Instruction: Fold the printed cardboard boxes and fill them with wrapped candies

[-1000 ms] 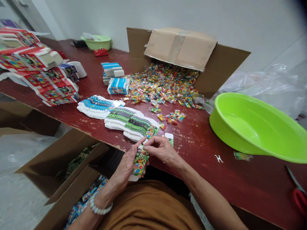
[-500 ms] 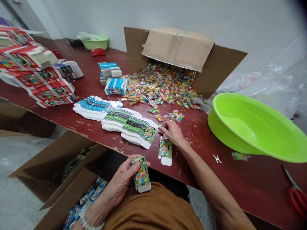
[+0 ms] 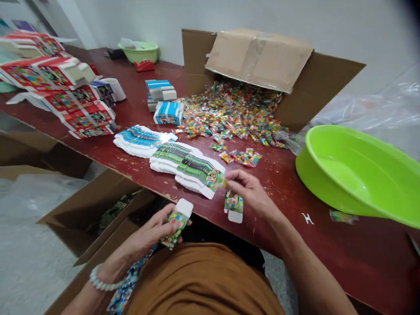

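Observation:
In front of my body, my left hand (image 3: 162,227) is closed round a small green printed candy box (image 3: 176,225), its white end flap standing up at the top. My right hand (image 3: 247,188) is above the table, pinching a small candy packet (image 3: 224,181) that is blurred by motion. Partly hidden under that hand, another green box (image 3: 234,203) lies on the table with a white flap toward me. To its left, a fanned row of flat green cartons (image 3: 193,170) adjoins flat blue cartons (image 3: 139,139). A few candy packets (image 3: 244,156) lie just beyond my right hand.
A tipped cardboard box (image 3: 259,57) spills a heap of candy packets (image 3: 229,111). The green basin (image 3: 354,175) stands at right. Stacked red cartons (image 3: 65,83) and bundled blue cartons (image 3: 168,112) are at left. Below the table edge is an open cardboard box (image 3: 88,218).
My right hand has lifted a candy packet off the table toward me. My left hand has turned its box so the white flap now points up. The view has shifted slightly.

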Demonstrator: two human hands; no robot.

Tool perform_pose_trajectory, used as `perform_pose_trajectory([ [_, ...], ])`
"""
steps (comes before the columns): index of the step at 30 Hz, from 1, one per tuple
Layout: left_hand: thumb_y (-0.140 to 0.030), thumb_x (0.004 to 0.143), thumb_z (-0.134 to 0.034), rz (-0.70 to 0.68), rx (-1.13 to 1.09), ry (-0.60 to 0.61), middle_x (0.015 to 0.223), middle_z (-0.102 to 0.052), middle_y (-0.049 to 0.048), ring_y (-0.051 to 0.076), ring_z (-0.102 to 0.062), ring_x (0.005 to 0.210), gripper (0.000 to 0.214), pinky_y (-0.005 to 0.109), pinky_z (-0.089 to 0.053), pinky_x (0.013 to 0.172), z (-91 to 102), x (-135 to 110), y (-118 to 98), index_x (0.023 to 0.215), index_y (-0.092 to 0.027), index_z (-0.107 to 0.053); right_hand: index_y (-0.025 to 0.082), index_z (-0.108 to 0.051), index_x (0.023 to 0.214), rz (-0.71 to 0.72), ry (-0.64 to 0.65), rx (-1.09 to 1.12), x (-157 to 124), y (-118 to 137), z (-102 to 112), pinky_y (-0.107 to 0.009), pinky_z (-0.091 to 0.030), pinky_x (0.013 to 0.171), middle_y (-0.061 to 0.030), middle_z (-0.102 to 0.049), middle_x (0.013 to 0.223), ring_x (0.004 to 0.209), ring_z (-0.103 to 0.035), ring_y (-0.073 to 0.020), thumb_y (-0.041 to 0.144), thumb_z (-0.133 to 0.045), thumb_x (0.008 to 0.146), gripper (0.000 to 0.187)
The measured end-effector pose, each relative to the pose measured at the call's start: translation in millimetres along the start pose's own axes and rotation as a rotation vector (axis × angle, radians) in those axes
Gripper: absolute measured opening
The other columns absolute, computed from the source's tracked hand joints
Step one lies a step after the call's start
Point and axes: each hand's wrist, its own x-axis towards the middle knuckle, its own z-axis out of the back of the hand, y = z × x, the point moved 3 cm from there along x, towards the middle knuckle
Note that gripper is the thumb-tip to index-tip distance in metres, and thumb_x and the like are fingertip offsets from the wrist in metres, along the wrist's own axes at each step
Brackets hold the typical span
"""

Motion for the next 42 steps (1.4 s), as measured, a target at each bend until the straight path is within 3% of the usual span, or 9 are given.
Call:
perform_pose_trajectory([
  [6,-0.024,0.079,-0.061,-0.134,0.075,-0.036,0.085,-0.064,0.0001,0.014,-0.06,0.069,0.03,0.024,-0.051,0.06,-36.9,9.1,-18.7,0.108,-0.022,-0.055,0.021,-0.065,0.097,0.273,0.139,-0.245,-24.6,36.3,-57.7,-0.03,-0.045,0.078,-0.0028,-0.064,0.088,0.083,-0.058,-0.0162,0.014,-0.055,0.087,0.016],
  [14,-0.021,0.071,-0.059,-0.19,0.152,-0.143,0.081,-0.065,0.0004,0.019,-0.063,0.072,0.042,0.026,-0.054,0.055,-36.4,11.9,-17.5,0.112,-0.023,-0.052,0.022,-0.062,0.106,0.334,0.01,-0.319,-19.6,29.5,-52.6,-0.028,-0.046,0.066,-0.0023,-0.071,0.084,0.066,-0.06,-0.015,0.011,-0.061,0.081,0.027],
  [19,-0.018,0.072,-0.057,-0.227,0.225,-0.164,0.083,-0.064,-0.0006,0.015,-0.06,0.065,0.044,0.026,-0.052,0.057,-39.7,13.4,-20.5,0.115,-0.023,-0.054,0.023,-0.068,0.092,0.34,0.138,-0.333,-20.6,37.2,-60.1,-0.027,-0.046,0.067,-0.0025,-0.072,0.081,0.069,-0.063,-0.0158,0.017,-0.064,0.086,0.01],
  [23,-0.03,0.077,-0.06,-0.237,0.099,-0.215,0.087,-0.067,0.0013,0.018,-0.061,0.068,0.047,0.027,-0.051,0.057,-42.6,16.4,-17.4,0.123,-0.024,-0.053,0.023,-0.073,0.091,0.317,0.204,-0.322,-15.6,36.0,-61.6,-0.027,-0.046,0.07,-0.0035,-0.072,0.083,0.076,-0.065,-0.0167,0.018,-0.057,0.092,0.017],
  [29,-0.056,0.083,-0.059,-0.264,-0.158,-0.265,0.088,-0.069,0.0034,0.021,-0.063,0.071,0.05,0.026,-0.051,0.052,-47.2,16.0,-13.4,0.122,-0.023,-0.057,0.023,-0.075,0.083,0.28,0.118,-0.294,-16.7,29.0,-65.7,-0.028,-0.045,0.071,-0.0023,-0.071,0.077,0.072,-0.063,-0.0166,0.017,-0.065,0.087,0.012],
  [33,-0.058,0.088,-0.053,-0.275,-0.273,-0.3,0.095,-0.07,0.0056,0.018,-0.061,0.065,0.053,0.025,-0.052,0.05,-46.4,14.5,-18.5,0.125,-0.02,-0.058,0.023,-0.073,0.089,0.228,0.131,-0.165,-22.5,30.7,-70.9,-0.028,-0.046,0.071,-0.002,-0.072,0.083,0.074,-0.064,-0.0161,0.024,-0.061,0.09,0.012],
  [36,-0.054,0.087,-0.057,-0.238,-0.314,-0.286,0.091,-0.071,0.0065,0.018,-0.063,0.062,0.06,0.025,-0.051,0.047,-46.8,15.9,-21.0,0.135,-0.019,-0.054,0.022,-0.067,0.098,0.01,0.03,0.101,-20.7,19.8,-69.4,-0.024,-0.046,0.061,0.0003,-0.068,0.084,0.064,-0.059,-0.0122,0.027,-0.07,0.083,0.016],
  [39,-0.048,0.08,-0.068,-0.27,-0.303,-0.3,0.094,-0.072,0.0068,0.018,-0.064,0.063,0.065,0.024,-0.051,0.046,-49.1,16.5,-22.5,0.136,-0.018,-0.054,0.021,-0.064,0.105,-0.159,0.207,0.314,-19.5,8.2,-79.6,-0.023,-0.047,0.059,0.0004,-0.067,0.085,0.062,-0.058,-0.011,0.036,-0.077,0.077,0.035],
  [42,-0.044,0.076,-0.074,-0.268,-0.353,-0.323,0.101,-0.072,0.0072,0.016,-0.065,0.061,0.062,0.023,-0.052,0.046,-51.0,15.4,-22.9,0.13,-0.018,-0.057,0.019,-0.07,0.089,0.01,0.184,0.228,-19.7,9.0,-82.7,-0.026,-0.049,0.065,-0.0021,-0.068,0.08,0.069,-0.061,-0.0139,0.04,-0.072,0.083,0.022],
])
